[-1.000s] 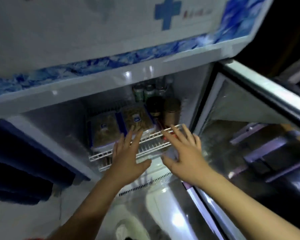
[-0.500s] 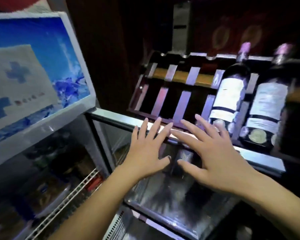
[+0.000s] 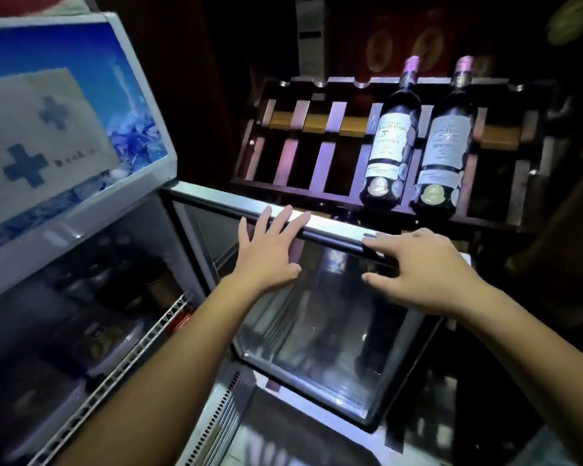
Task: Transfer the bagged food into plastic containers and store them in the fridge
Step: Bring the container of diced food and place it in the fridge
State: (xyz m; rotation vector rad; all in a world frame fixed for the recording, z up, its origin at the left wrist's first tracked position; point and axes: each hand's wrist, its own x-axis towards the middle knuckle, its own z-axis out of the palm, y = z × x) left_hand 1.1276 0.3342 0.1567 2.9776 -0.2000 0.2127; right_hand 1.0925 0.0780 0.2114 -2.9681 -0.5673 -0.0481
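Observation:
The fridge stands at the left with its glass door swung wide to the right. My left hand lies flat with spread fingers against the door's top frame and glass. My right hand rests beside it on the same top edge, fingers apart and holding nothing. Inside, on the white wire shelf, a plastic container of food shows dimly at the lower left. Other jars deeper inside are blurred and dark.
A dark wooden wine rack stands just behind the door, holding two wine bottles side by side. The fridge's blue and white header panel is at the upper left. The surroundings are dark.
The view has swung right from the fridge shelf to the door. Both hands left the shelf front and now rest higher on the door's top edge, spread further apart.

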